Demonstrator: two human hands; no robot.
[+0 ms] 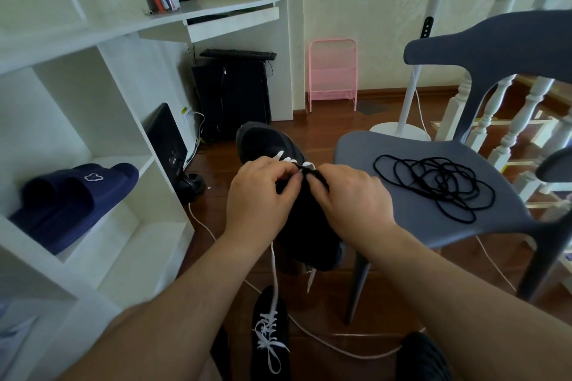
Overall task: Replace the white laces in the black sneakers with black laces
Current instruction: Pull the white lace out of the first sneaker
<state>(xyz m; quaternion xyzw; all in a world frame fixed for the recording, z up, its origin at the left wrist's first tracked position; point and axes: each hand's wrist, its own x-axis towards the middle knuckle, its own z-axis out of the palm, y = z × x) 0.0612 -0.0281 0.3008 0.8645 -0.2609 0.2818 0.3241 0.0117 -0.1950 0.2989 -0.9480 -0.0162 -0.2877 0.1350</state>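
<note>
Okay, head view: both hands up at mid-frame on a black sneaker (294, 210) held in the air, toe pointing away. Left hand (258, 195) and right hand (346, 192) have fingers curled, pinching the white lace (291, 161) at the upper eyelets; loose lace ends hang below the shoe. Black laces (433, 185) lie in a tangled heap on the grey chair (402, 219) seat, right. Second sneaker (269, 334), white-laced, on the wood floor (325, 120) below. Navy slides (74, 201) on white shelf (102, 260), left.
</note>
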